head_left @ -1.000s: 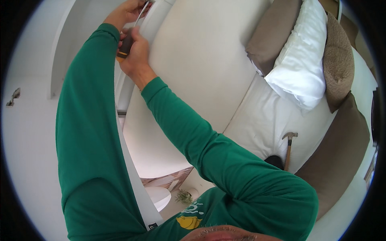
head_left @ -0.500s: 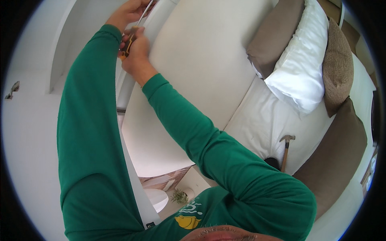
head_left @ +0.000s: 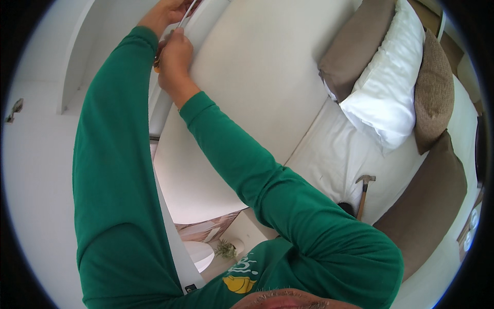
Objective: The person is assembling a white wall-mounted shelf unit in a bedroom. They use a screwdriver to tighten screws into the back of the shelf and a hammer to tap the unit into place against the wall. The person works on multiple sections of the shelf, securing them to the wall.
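Clasping a screwdriver (head_left: 187, 15), right hand (head_left: 176, 57) partly hides it; left hand (head_left: 163, 14) cropped, grip unclear.

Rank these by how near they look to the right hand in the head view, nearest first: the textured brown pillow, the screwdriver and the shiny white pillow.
1. Screwdriver: gripped in the right hand.
2. Shiny white pillow: off to the hand's right.
3. Textured brown pillow: farther right, beyond the white one.
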`<action>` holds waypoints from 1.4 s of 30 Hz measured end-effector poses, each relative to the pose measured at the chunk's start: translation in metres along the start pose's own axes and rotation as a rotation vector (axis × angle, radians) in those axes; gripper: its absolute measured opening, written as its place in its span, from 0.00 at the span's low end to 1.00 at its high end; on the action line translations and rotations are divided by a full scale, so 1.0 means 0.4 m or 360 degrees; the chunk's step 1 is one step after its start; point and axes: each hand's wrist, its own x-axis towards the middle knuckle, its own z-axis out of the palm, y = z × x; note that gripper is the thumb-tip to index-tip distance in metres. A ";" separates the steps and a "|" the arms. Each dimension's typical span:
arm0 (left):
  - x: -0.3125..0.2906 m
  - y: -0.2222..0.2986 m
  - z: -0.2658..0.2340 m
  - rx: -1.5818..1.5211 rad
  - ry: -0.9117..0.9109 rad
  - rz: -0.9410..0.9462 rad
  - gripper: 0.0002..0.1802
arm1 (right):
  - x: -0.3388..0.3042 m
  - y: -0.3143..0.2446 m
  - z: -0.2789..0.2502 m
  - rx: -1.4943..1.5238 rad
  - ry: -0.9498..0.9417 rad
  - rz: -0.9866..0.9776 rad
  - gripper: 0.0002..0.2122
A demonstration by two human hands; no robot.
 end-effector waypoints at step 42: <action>0.069 -0.002 -0.050 0.0122 -0.0115 -0.0013 0.15 | 0.035 0.018 0.036 -0.0170 0.0219 -0.0140 0.17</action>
